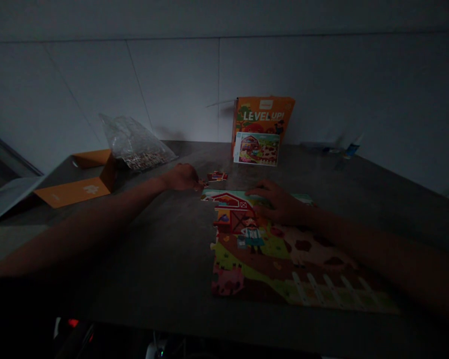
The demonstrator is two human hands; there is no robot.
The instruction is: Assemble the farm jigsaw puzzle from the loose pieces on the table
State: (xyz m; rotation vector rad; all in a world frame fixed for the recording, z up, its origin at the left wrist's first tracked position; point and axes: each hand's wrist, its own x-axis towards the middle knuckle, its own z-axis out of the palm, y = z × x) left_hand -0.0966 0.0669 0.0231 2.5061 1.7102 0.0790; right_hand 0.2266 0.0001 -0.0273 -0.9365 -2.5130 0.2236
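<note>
A partly assembled farm jigsaw puzzle (280,259) lies flat on the dark table (164,259). My right hand (280,202) rests on its upper part beside the red barn picture, fingers spread flat. My left hand (183,177) reaches to the puzzle's upper left corner, fingers curled at a small puzzle piece (203,184). A loose cluster of joined pieces (217,175) lies just beyond that hand. The scene is dim.
An orange puzzle box (262,129) stands upright against the wall at the back. A clear plastic bag of pieces (134,144) sits on an orange box lid (78,184) at the left. Small items (349,149) lie at the back right.
</note>
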